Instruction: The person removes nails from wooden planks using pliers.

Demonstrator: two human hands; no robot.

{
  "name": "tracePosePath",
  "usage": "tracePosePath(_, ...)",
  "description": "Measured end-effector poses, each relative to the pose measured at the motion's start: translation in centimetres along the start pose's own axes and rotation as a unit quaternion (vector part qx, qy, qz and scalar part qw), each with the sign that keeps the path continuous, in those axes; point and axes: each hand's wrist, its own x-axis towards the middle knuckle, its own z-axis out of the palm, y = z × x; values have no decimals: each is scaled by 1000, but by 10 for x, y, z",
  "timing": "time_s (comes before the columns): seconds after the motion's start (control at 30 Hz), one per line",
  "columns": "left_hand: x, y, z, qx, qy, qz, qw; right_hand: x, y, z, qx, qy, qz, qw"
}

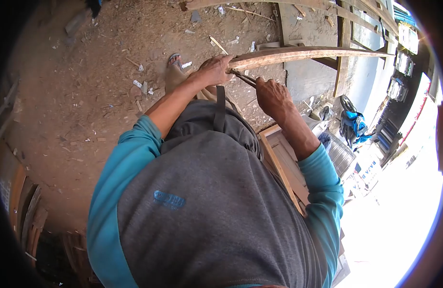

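A long wooden beam [288, 56] runs from my hands toward the right, its near end at my left hand. My left hand [214, 70] is closed around that end, fingers partly hidden by the wood. Just below the beam, my right hand [275, 98] is wrapped round the dark handles of what look like metal pincers [244, 78]. Their jaws lie against the underside of the beam's end, close to my left fingers. Whether the jaws grip anything is too small to make out.
Wood scraps and paper bits litter the dirt floor [87, 96]. A wooden frame with a panel [281, 165] leans at my right side. Farther right stand a blue motorbike [353, 125] and a metal drum [340, 156]. Upright posts [343, 57] and boards support the beam's far side.
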Motion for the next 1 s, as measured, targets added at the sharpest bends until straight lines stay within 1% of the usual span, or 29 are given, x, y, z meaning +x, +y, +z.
tracePosePath(0.03,4,1,-3,22,-43,-32,998,4,10,5,1,-3,2,1000)
tracePosePath(0.13,4,3,-9,6,-53,-25,998,12,30,28,1,2,-1,1000)
tracePosePath(0.2,3,5,-9,5,-51,-25,998,20,47,47,38,66,-30,997)
tracePosePath(0.23,3,5,-10,1,-51,-27,998,27,57,58,37,68,-35,996)
tracePosePath(0.3,4,5,-9,1,-64,-49,997,39,74,81,93,128,-92,983)
tracePosePath(0.33,4,5,-9,3,-80,-65,995,44,78,90,94,129,-99,982)
tracePosePath(0.43,3,9,-10,-8,-81,-73,994,48,86,117,197,165,-134,957)
tracePosePath(0.47,1,11,-13,2,-80,-77,994,46,88,125,204,170,-139,954)
tracePosePath(0.53,-1,8,-10,-21,-56,-72,996,27,85,119,276,135,-99,946)
tracePosePath(0.57,-5,4,-10,-7,-34,-35,999,20,86,119,303,139,-90,939)
tracePosePath(0.6,-9,6,-16,-1,-36,-34,999,13,85,117,307,144,-90,936)
tracePosePath(0.67,-16,26,-31,49,123,-6,991,4,86,115,316,161,-44,934)
tracePosePath(0.7,-20,45,-38,-35,162,-53,985,5,89,124,358,198,-63,910)
tracePosePath(0.73,-21,59,-40,-27,156,-52,986,4,88,123,367,200,-62,906)
tracePosePath(0.77,-21,71,-40,-124,130,-92,979,3,87,120,360,215,-61,906)
tracePosePath(0.8,-20,80,-38,-219,107,-131,961,4,85,118,351,230,-62,905)
tracePosePath(0.83,-16,83,-28,-207,120,-115,964,6,85,122,364,257,-81,892)
tracePosePath(0.87,-13,86,-21,-202,124,-115,965,7,85,121,366,259,-86,890)
tracePosePath(0.93,-8,92,-9,-367,109,-144,913,5,83,113,337,276,-110,893)
tracePosePath(0.97,-6,93,-3,-422,132,-158,883,4,83,109,318,285,-123,896)
tracePosePath(1.0,-6,93,-2,-420,134,-160,883,5,84,109,319,285,-126,895)
